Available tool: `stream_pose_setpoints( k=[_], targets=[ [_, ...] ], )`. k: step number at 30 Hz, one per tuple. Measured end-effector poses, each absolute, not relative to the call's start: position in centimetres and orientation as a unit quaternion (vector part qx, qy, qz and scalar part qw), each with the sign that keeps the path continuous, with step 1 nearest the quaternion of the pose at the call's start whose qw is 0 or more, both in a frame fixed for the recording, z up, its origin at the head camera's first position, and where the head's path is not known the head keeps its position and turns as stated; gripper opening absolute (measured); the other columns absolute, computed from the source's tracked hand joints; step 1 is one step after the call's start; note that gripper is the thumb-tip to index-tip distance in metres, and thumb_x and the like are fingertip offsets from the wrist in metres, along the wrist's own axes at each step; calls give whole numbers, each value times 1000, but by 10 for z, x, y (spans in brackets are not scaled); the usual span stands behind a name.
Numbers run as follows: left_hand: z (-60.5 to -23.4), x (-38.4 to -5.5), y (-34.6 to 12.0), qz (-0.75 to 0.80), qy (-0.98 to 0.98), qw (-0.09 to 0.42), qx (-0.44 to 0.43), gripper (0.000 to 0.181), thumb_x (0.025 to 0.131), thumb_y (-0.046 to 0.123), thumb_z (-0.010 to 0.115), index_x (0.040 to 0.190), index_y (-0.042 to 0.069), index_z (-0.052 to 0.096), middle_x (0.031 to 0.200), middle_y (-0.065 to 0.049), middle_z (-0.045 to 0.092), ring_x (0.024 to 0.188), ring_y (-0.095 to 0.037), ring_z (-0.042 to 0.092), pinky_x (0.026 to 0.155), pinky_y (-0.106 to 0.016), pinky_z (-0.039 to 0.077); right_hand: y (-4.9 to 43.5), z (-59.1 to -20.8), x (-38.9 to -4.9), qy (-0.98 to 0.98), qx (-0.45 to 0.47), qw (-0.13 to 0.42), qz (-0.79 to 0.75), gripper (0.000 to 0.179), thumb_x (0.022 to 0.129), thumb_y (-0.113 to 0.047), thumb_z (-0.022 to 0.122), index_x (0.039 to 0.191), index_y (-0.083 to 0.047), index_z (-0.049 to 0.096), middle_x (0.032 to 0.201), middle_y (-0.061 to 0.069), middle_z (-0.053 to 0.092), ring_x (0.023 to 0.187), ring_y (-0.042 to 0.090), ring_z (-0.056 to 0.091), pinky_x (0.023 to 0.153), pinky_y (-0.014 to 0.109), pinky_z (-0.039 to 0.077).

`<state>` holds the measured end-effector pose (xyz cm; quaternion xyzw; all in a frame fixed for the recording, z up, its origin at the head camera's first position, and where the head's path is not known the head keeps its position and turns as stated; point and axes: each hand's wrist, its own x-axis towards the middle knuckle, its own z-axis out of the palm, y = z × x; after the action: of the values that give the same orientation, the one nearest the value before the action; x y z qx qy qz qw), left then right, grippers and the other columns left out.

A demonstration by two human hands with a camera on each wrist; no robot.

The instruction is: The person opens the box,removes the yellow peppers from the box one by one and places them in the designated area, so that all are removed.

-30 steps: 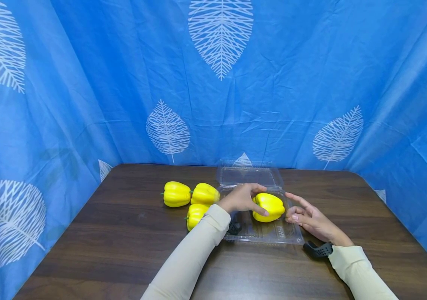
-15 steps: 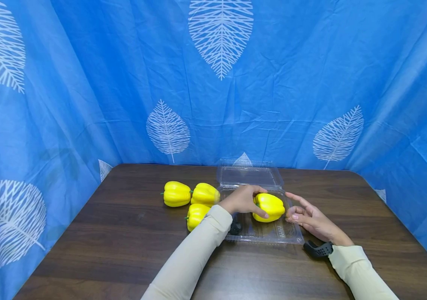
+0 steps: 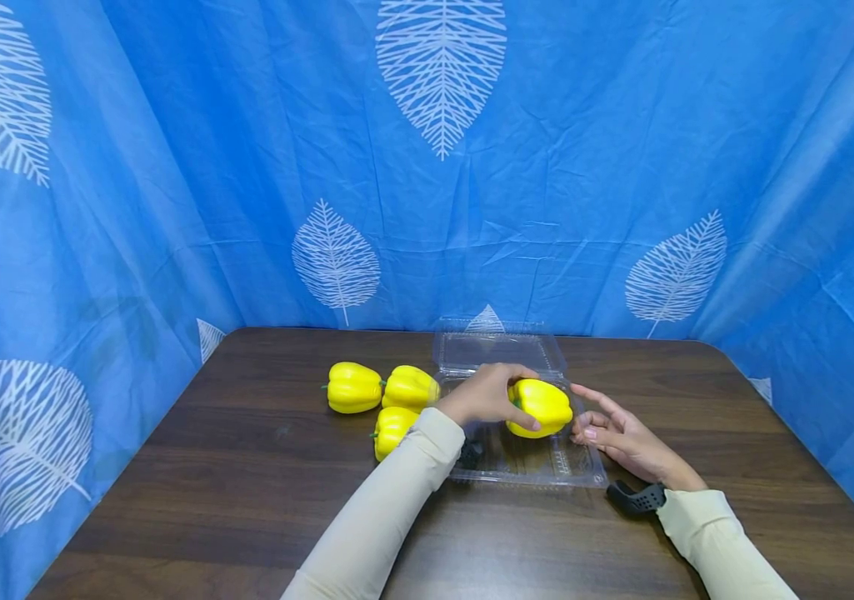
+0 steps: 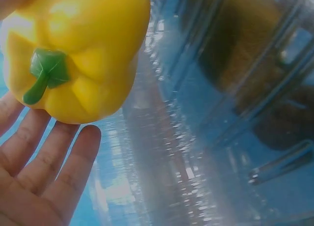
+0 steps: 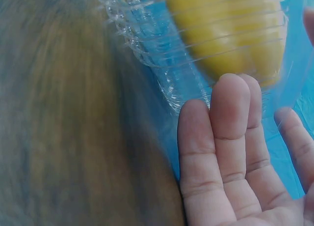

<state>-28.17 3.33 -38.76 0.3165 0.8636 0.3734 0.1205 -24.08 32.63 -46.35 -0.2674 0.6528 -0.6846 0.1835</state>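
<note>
My left hand grips a yellow bell pepper between thumb and fingers, over the clear plastic clamshell container. In the left wrist view the pepper has its green stem facing the palm side. At the container's right side is my right hand, index finger stretched forward along it. The right wrist view has that hand's fingers lying right at the ribbed wall, the pepper showing through the plastic.
Left of the container lie three more yellow bell peppers: one far left, one beside it, one nearer, partly behind the left sleeve. The container's lid stands open at the back. A blue leaf-print curtain surrounds the dark wooden table.
The pepper in my left hand has risen slightly and tilted, shifting a little to the right. My right hand has stayed in place.
</note>
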Motion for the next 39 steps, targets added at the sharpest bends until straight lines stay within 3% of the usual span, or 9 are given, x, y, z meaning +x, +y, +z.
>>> stream_pose_setpoints(
  k=[10,25,33,39],
  targets=[
    [-370,-273,25,403,853,109,312,75,85,21,92,151,6,61,142,-8,68,118,-18,64,97,-23,56,326,-461,-240,662,-252,187,-680,60,112,-3,50,153,-46,46,113,-1,67,109,11,70,102,25,57],
    [-343,-260,-3,451,826,79,328,74,87,26,90,153,9,61,150,-8,63,132,-25,60,97,-24,56,326,-461,-240,658,-264,186,-680,60,112,-3,50,154,-44,46,113,-1,68,111,12,70,103,26,57],
    [-333,-251,-16,469,812,71,340,74,88,24,89,154,8,60,149,-10,63,125,-22,60,96,-24,58,326,-463,-240,654,-268,182,-684,61,111,-2,50,158,-41,45,112,-1,68,112,13,70,104,27,57],
    [-332,-248,-25,490,798,68,344,73,89,20,88,154,5,59,152,-12,60,126,-28,61,102,-31,59,327,-463,-240,647,-279,181,-686,62,111,0,49,159,-39,45,113,-1,68,111,12,70,104,28,57]
  ],
)
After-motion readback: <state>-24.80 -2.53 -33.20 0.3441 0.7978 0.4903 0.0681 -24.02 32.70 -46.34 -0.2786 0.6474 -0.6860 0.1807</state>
